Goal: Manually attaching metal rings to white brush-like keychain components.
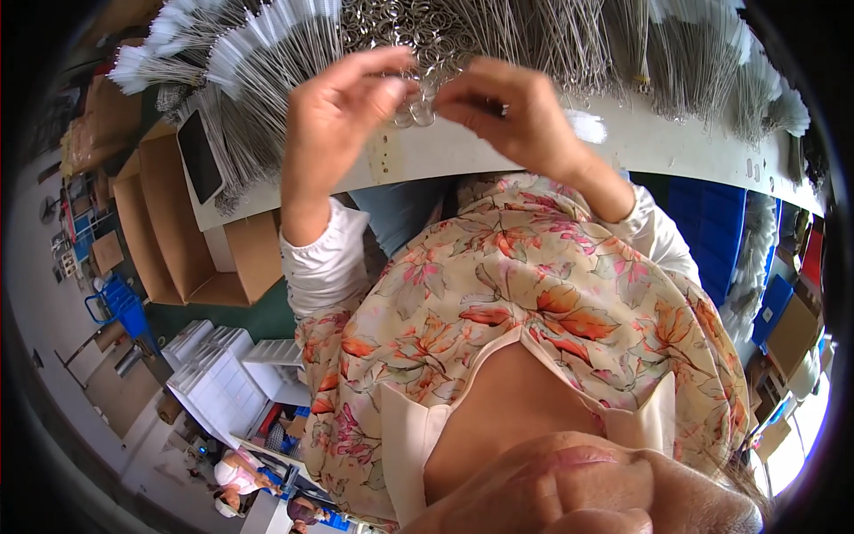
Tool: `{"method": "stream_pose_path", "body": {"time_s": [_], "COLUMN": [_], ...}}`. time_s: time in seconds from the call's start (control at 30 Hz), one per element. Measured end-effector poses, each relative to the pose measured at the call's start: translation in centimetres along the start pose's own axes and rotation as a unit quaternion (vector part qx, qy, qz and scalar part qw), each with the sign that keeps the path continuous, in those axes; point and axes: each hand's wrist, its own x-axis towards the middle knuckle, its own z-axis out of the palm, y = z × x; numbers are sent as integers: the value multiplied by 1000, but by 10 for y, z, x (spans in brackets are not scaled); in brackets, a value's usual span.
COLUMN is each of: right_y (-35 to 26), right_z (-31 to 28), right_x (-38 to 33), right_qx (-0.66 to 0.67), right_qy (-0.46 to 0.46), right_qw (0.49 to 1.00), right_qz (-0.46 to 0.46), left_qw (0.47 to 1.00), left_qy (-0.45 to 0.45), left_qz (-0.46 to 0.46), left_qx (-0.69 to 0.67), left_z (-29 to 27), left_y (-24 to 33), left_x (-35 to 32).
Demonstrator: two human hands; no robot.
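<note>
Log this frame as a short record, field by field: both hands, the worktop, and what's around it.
Left hand: fingertips close to small metal rings; grip blurred
Right hand: fingertips by the same rings; grip unclear
Worktop: pale
Beyond hands: loose ring pile, bundled thin wires on both sides
Worktop's left end: dark-screened device
Below left: open cardboard box

Shiny silver rings [433, 40] lie in a loose, overlapping heap.
</note>
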Motion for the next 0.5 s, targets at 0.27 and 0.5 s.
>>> {"method": "stream_pose_path", "body": {"time_s": [0.27,0.5], "right_y": [55,58], "right_z": [19,-24], "right_x": [-32,75], "right_qx": [-261,-465], "right_qy": [-87,-17], "right_qw": [940,885], "right_qz": [-202,28], "left_qw": [828,843], "left_qy": [148,239], "left_qz": [-110,-53], "left_qx": [530,479], "left_z": [-83,-81], "left_y": [-58,-70], "left_x": [35,35]}}
